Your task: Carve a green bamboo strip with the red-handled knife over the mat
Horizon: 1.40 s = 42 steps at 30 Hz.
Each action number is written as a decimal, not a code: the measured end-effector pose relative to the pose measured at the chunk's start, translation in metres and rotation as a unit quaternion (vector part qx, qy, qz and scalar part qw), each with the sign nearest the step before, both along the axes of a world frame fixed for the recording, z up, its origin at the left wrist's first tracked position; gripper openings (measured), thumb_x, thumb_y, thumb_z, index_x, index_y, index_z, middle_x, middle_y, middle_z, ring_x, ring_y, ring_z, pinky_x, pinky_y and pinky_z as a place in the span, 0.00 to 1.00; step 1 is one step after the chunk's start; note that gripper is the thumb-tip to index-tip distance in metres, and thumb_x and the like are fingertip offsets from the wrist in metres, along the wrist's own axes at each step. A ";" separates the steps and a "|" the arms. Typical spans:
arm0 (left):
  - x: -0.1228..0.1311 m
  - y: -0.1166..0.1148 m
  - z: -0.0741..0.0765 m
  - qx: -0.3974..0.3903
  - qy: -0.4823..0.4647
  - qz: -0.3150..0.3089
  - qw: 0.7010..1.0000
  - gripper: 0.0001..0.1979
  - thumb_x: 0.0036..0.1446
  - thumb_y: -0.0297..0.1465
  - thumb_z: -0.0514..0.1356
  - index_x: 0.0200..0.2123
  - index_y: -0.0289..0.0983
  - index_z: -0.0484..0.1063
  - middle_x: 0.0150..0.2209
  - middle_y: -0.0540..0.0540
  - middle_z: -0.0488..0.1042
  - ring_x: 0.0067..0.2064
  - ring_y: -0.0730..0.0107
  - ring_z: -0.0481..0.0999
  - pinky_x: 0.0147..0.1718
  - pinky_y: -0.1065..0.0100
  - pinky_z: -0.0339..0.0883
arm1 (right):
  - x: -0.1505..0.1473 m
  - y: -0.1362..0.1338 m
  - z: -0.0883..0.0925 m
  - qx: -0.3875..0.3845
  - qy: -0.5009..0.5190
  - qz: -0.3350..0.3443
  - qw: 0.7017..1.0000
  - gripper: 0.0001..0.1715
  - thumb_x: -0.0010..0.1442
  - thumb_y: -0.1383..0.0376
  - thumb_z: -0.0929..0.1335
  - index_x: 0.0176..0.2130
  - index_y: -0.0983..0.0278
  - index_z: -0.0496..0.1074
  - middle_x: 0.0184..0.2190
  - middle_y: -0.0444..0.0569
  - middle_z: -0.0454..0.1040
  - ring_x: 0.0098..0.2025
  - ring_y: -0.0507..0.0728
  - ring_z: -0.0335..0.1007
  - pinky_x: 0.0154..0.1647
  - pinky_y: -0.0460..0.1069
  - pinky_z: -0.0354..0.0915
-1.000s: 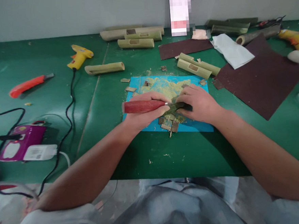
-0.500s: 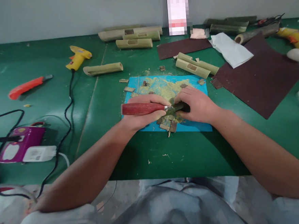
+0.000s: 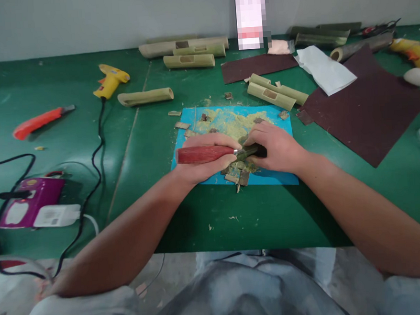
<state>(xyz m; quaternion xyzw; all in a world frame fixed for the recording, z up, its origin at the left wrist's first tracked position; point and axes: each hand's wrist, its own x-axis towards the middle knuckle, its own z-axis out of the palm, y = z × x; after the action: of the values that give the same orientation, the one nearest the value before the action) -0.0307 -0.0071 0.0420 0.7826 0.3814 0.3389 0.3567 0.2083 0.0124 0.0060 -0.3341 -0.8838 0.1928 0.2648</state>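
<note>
My left hand is closed around a tool with a red wooden handle and a short metal collar. The tool's working end is hidden, so I cannot tell its exact kind. My right hand grips a dark green bamboo tube, its fingers bent over the far end. The collar meets the tube between both hands, and the left fingertips are close to it. Beneath them lies a blue sheet strewn with yellowish shavings and small brown bamboo chips.
Cut bamboo tubes lie beyond the sheet, others by the wall. At left are a yellow glue gun, an orange-handled cutter and a purple power block with cables. Dark brown sheets and white paper lie right.
The red handle has slid slightly to the right, toward the bamboo tube, along with my left hand. My right hand stays nearly still.
</note>
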 end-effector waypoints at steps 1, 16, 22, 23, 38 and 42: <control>0.000 0.000 0.000 -0.001 0.000 0.001 1.000 0.09 0.61 0.42 0.66 0.39 0.45 0.81 0.40 0.48 0.84 0.42 0.60 0.82 0.44 0.60 0.77 | 0.000 0.000 0.000 -0.002 0.000 0.002 1.000 0.07 0.55 0.63 0.69 0.37 0.60 0.70 0.35 0.48 0.73 0.41 0.60 0.65 0.44 0.56 0.58; -0.003 0.003 -0.003 0.004 -0.011 -0.009 1.000 0.06 0.59 0.38 0.66 0.39 0.47 0.82 0.40 0.48 0.84 0.41 0.58 0.83 0.42 0.58 0.78 | 0.001 0.000 0.001 -0.007 -0.008 0.006 1.000 0.08 0.57 0.61 0.69 0.39 0.60 0.72 0.37 0.49 0.73 0.42 0.60 0.65 0.45 0.56 0.58; -0.002 0.003 -0.008 0.008 -0.023 0.000 1.000 0.06 0.59 0.36 0.67 0.40 0.47 0.81 0.41 0.49 0.84 0.42 0.60 0.82 0.45 0.58 0.77 | -0.002 -0.001 -0.003 0.008 -0.016 -0.020 1.000 0.08 0.57 0.61 0.70 0.39 0.61 0.72 0.37 0.50 0.74 0.42 0.61 0.65 0.45 0.57 0.59; -0.002 0.004 -0.009 0.009 -0.023 0.001 1.000 0.06 0.59 0.35 0.67 0.40 0.47 0.81 0.41 0.49 0.83 0.42 0.61 0.82 0.45 0.58 0.76 | -0.003 -0.002 -0.003 0.010 -0.017 -0.024 1.000 0.08 0.57 0.61 0.70 0.39 0.61 0.72 0.37 0.50 0.74 0.42 0.61 0.65 0.45 0.57 0.59; 0.002 0.002 -0.008 0.005 -0.024 0.034 0.999 0.05 0.58 0.34 0.65 0.37 0.46 0.81 0.39 0.49 0.84 0.40 0.62 0.82 0.43 0.60 0.77 | -0.003 -0.001 -0.002 -0.001 -0.016 -0.022 1.000 0.08 0.58 0.61 0.70 0.39 0.59 0.72 0.38 0.50 0.74 0.43 0.62 0.65 0.45 0.57 0.59; 0.001 0.001 -0.008 0.017 -0.021 0.029 0.999 0.05 0.58 0.33 0.65 0.38 0.47 0.81 0.39 0.51 0.84 0.40 0.62 0.82 0.43 0.59 0.77 | -0.003 0.000 -0.002 0.001 -0.016 -0.013 1.000 0.08 0.58 0.61 0.70 0.39 0.60 0.72 0.38 0.50 0.75 0.43 0.62 0.66 0.45 0.57 0.59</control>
<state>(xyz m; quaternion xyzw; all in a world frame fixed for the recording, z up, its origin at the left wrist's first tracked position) -0.0297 -0.0057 0.0340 0.7696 0.3908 0.3719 0.3416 0.2058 0.0122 0.0036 -0.3479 -0.8839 0.1829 0.2535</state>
